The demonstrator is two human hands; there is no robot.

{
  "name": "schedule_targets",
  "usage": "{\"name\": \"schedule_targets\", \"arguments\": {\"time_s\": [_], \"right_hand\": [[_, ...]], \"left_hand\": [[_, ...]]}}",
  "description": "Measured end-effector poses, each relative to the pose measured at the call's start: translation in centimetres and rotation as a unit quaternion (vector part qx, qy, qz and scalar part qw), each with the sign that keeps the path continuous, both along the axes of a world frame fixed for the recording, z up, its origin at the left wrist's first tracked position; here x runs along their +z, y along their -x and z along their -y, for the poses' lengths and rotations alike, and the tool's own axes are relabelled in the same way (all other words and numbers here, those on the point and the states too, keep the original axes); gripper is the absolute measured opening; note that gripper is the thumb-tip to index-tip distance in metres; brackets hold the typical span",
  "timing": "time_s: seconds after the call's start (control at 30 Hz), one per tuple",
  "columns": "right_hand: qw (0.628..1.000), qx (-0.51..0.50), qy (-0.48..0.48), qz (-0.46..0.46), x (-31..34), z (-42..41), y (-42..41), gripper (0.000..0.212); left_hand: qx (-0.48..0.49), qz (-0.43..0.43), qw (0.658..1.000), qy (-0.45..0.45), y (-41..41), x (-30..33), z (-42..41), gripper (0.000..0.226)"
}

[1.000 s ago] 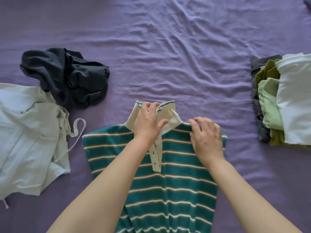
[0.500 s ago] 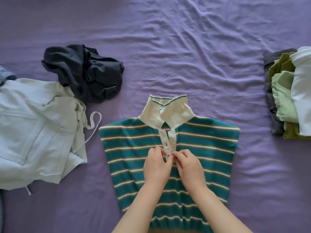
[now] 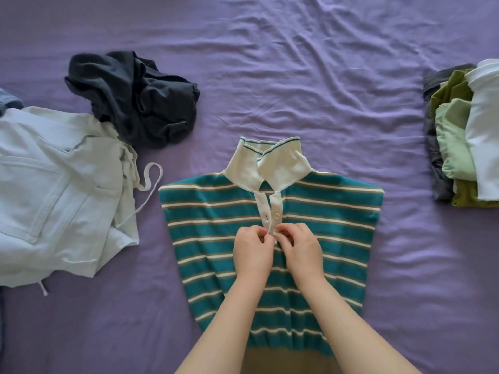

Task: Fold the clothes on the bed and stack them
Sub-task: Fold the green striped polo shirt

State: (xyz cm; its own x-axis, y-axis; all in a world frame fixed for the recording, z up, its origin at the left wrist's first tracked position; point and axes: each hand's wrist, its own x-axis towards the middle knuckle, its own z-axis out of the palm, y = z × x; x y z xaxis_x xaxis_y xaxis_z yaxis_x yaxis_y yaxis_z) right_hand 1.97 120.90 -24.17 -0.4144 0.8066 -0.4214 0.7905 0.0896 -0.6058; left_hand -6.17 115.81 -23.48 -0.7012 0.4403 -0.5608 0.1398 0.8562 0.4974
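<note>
A teal polo shirt [image 3: 213,233] with white and tan stripes and a cream collar lies flat, front up, in the middle of the purple bed. My left hand [image 3: 252,249] and my right hand [image 3: 301,247] meet at the lower end of its cream button placket. Each hand pinches one side of the placket beside the lower button. The upper button sits undone just above my fingers. A stack of folded clothes [image 3: 464,130] in grey, green and white lies at the right edge.
A crumpled dark grey garment [image 3: 135,98] lies at the upper left. A pale blue garment [image 3: 59,184] with a white drawstring is spread at the left edge, with a bit of blue fabric [image 3: 9,99] behind it. The wrinkled purple sheet [image 3: 297,63] covers the bed.
Both hands left the collar and shoulder and came down to the placket, where they now pinch it at the lower button. The collar stands smoothed.
</note>
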Motion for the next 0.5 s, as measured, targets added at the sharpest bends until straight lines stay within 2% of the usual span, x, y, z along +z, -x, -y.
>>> {"name": "schedule_targets", "arguments": {"time_s": [0.1,0.3,0.5], "right_hand": [[1.0,-0.005,0.014,0.024,0.3,-0.1,0.5,0.01],[0.993,-0.024,0.115,0.0,1.0,-1.4,0.8,0.008],[0.992,-0.018,0.122,0.016,1.1,-1.7,1.3,0.01]], "left_hand": [[0.033,0.044,0.998,-0.027,0.4,-0.1,0.3,0.018],[0.111,0.123,0.984,-0.063,0.6,-0.2,0.4,0.015],[0.142,0.171,0.971,-0.085,1.0,0.0,0.5,0.009]]}}
